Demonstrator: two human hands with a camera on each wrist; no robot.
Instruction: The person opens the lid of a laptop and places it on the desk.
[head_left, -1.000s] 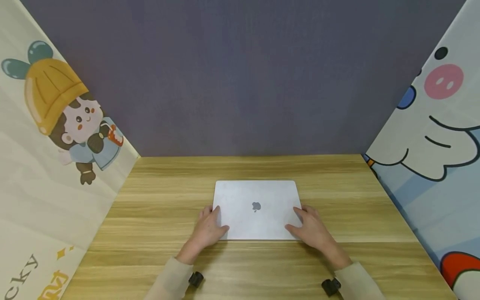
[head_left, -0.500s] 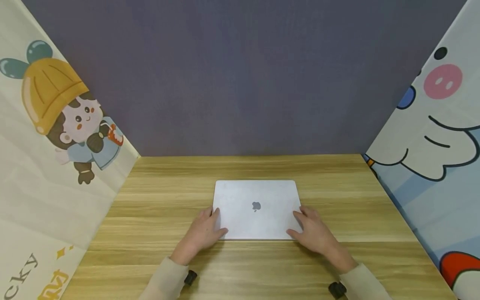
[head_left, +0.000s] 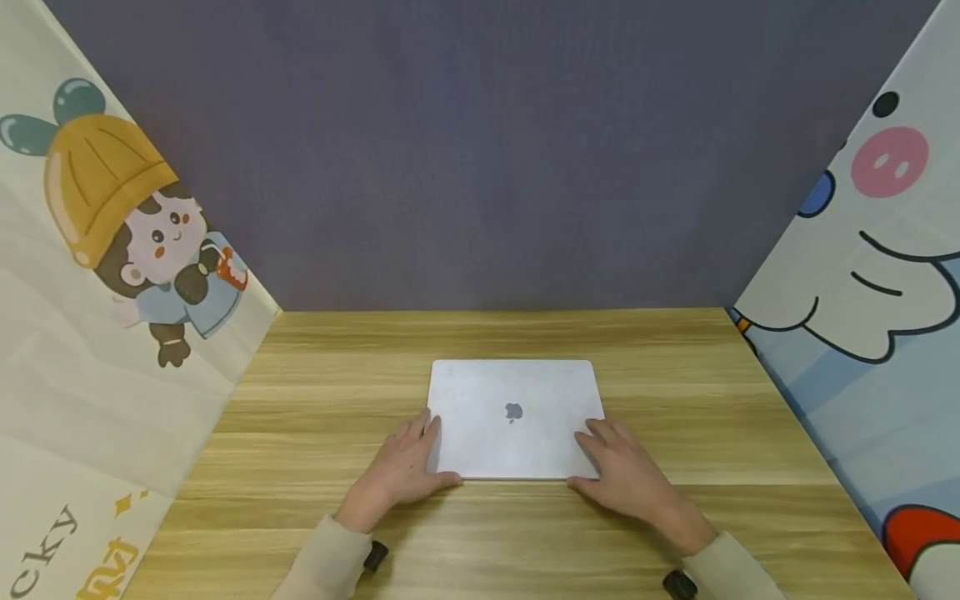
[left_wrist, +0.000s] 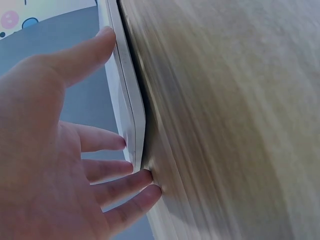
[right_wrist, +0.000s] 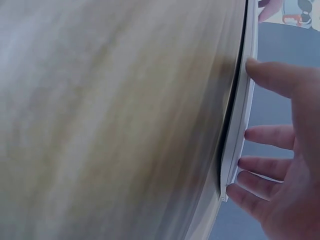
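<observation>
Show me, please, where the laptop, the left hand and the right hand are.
Laptop (head_left: 514, 440): head view, on its top face.
Left hand (head_left: 400, 471): head view, on the back of it.
Right hand (head_left: 628, 473): head view, on the back of it.

Laptop (head_left: 510, 454) is showing plain pale silver, logo (head_left: 513, 412) is reading dark grey. Table (head_left: 480, 533) is running yellow-brown wood grain, lighter and darker streaks alternating. Back wall (head_left: 480, 167) is showing solid purplish grey. Left panel (head_left: 45, 400) is showing cream; its cartoon figure (head_left: 167, 242) is wearing a mustard hat (head_left: 105, 187) and light-blue clothes (head_left: 204, 307). Right panel (head_left: 862, 421) is mixing white and light blue, black outlines, pink snout (head_left: 889, 162), red patch (head_left: 922, 529). Sleeves (head_left: 318, 558) are showing beige, wrist devices (head_left: 376, 556) black.
</observation>
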